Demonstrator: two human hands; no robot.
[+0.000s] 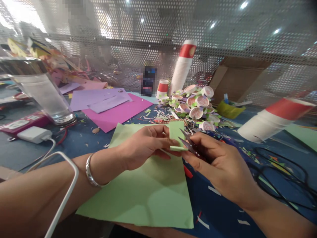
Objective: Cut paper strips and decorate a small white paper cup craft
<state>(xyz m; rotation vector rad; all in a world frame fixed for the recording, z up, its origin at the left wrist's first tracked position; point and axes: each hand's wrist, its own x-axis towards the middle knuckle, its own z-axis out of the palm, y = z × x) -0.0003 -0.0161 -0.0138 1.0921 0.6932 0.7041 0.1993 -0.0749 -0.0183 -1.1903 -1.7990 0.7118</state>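
My left hand (pixel 151 142) is closed on a small piece of light green paper (pixel 176 129), which stands upright from the fingers. A narrow green strip (pixel 176 148) juts out just below it. In my right hand (pixel 218 162) is a pair of scissors (pixel 192 145) with dark handles. Their blades are parted and point left, close beside the green piece. Whether a blade touches the paper I cannot tell. Beneath both hands lies a large light green sheet (pixel 146 198) on the blue table.
Purple (pixel 104 99) and magenta paper (pixel 114 115) lie behind on the left, near a clear bottle (pixel 42 92). Stacked paper cups (pixel 183 67), a pile of small paper discs (pixel 195 102) and a lying cup stack (pixel 274 120) sit farther right. A white cable (pixel 66 191) crosses my left forearm.
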